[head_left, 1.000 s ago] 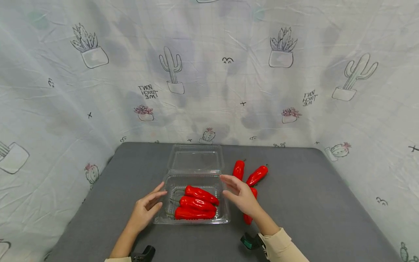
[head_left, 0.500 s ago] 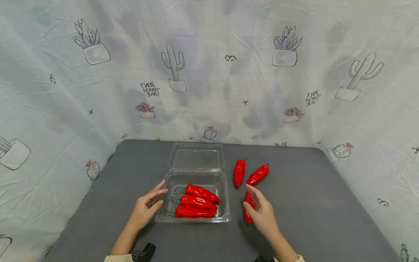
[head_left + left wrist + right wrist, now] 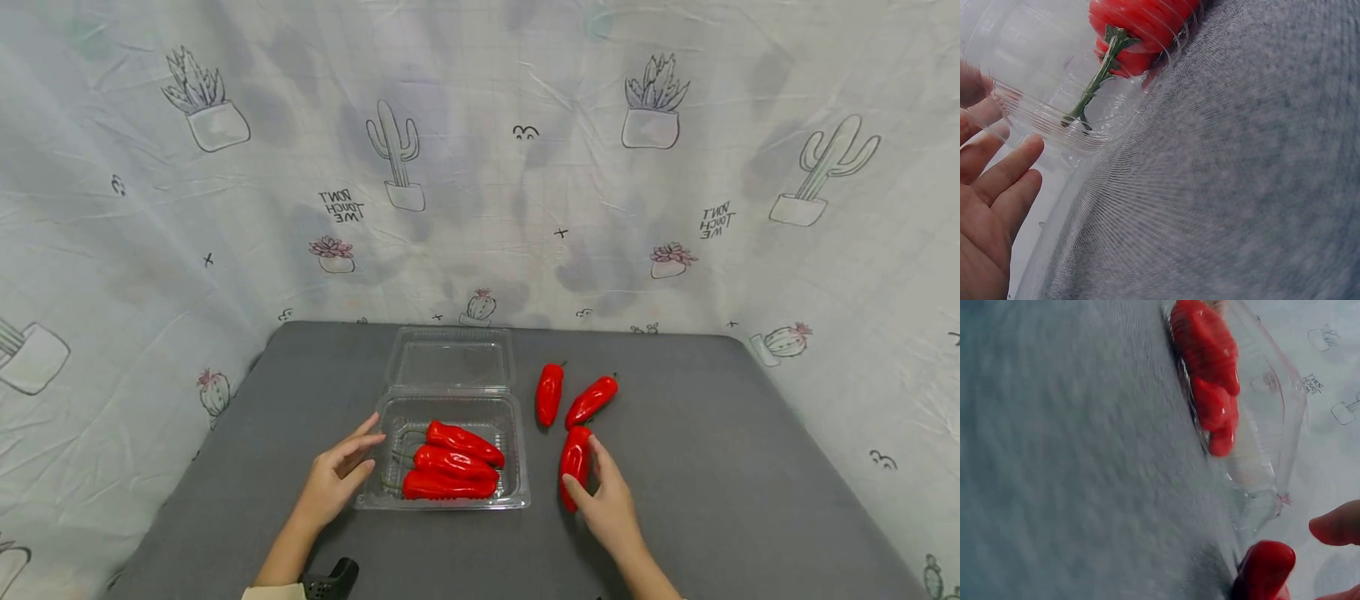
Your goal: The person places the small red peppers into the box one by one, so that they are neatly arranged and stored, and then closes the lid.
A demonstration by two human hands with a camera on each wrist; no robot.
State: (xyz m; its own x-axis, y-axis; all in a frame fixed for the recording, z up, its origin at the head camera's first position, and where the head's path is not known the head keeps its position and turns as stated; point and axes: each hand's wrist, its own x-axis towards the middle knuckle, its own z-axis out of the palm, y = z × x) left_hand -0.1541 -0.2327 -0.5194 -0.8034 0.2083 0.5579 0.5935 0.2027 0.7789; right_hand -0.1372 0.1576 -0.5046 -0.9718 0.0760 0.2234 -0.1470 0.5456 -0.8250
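A clear plastic clamshell box (image 3: 517, 433) lies with its lid folded back, holding three red peppers (image 3: 453, 463) side by side. My left hand (image 3: 330, 479) is at the box's left wall, fingers extended and thumb apart; in the left wrist view its fingertips (image 3: 1032, 147) are against or very near the ribbed plastic. My right hand (image 3: 611, 500) reaches over a loose red pepper (image 3: 576, 454) right of the box. The fingers are along its right side and the thumb is over its near part. In the right wrist view the thumb (image 3: 1338, 525) stands apart from that pepper (image 3: 1266, 565).
Two more red peppers lie farther back on the grey table (image 3: 675, 467), one upright in view (image 3: 549, 396) and one slanted (image 3: 592, 402). The transparent lid (image 3: 450, 362) spreads flat behind the box. A cactus-print cloth (image 3: 480, 167) hangs around the table.
My right hand has moved from the box's right rim rightward and toward me, down over the nearest loose pepper. My left hand stays by the box, and the peppers have not moved.
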